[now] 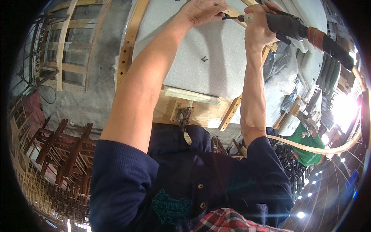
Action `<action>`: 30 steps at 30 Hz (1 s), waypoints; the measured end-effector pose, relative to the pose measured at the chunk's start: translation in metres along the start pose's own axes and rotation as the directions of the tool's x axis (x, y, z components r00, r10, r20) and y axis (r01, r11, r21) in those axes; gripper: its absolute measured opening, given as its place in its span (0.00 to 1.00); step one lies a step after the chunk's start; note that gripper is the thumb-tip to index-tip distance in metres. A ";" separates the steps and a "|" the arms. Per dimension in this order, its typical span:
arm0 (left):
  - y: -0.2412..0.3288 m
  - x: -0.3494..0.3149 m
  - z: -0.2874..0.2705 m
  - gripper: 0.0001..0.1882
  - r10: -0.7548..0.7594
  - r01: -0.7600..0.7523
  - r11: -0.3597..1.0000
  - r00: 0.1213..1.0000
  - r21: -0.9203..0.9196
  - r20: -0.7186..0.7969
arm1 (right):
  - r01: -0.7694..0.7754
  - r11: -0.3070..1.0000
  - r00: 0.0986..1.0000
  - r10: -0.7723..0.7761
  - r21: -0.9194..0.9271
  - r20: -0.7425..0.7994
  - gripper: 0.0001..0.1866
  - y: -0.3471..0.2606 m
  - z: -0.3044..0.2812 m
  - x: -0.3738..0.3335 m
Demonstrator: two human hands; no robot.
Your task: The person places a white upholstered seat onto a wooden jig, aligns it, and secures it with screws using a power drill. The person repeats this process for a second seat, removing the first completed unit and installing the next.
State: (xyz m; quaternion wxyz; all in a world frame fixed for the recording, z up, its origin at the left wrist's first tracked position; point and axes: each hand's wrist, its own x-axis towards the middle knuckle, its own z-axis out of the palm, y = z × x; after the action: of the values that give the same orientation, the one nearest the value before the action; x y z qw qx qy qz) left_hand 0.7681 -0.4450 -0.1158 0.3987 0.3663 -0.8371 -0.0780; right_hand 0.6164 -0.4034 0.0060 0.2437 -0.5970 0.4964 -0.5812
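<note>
My right hand is wrapped round the front of a black air screwdriver, which lies almost level with its bit pointing left. At the bit's tip, my left hand has its fingers pinched together; what they hold is too small to make out. Both hands are over the far part of a light grey upholstered panel. A few dark screws lie loose on the fabric between my forearms. At the panel's near edge, a toggle clamp stands by a wooden strip.
Drilled wooden rails flank the panel. A hose loops round at the right. Clear plastic wrapping and grey cushions lie beyond, near a person in a green shirt. Wooden frames and brown metal frames stand left.
</note>
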 end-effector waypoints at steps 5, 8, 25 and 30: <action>0.008 0.005 -0.003 0.21 -0.025 0.025 0.999 1.000 -0.024 0.005 | 0.145 0.988 0.988 -0.147 0.045 0.040 0.16 0.015 0.003 0.001; 0.007 0.004 -0.005 0.21 -0.039 0.039 0.999 0.999 0.003 0.035 | 0.086 0.989 0.996 -0.090 0.119 0.026 0.17 0.013 0.010 -0.003; 0.001 -0.002 0.005 0.21 -0.027 0.026 0.999 1.000 -0.022 -0.008 | 0.069 0.977 0.994 -0.084 0.201 0.065 0.15 0.031 0.007 -0.006; 0.000 -0.002 0.004 0.20 -0.010 0.008 0.999 0.999 -0.045 -0.038 | 0.030 0.985 0.999 -0.034 0.168 0.019 0.15 0.029 0.012 -0.005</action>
State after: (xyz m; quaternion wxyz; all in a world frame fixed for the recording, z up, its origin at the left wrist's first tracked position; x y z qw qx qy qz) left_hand 0.7656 -0.4447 -0.1198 0.4223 0.3624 -0.8258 -0.0914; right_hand 0.6198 -0.4138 -0.0242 0.2891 -0.5884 0.4335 -0.6182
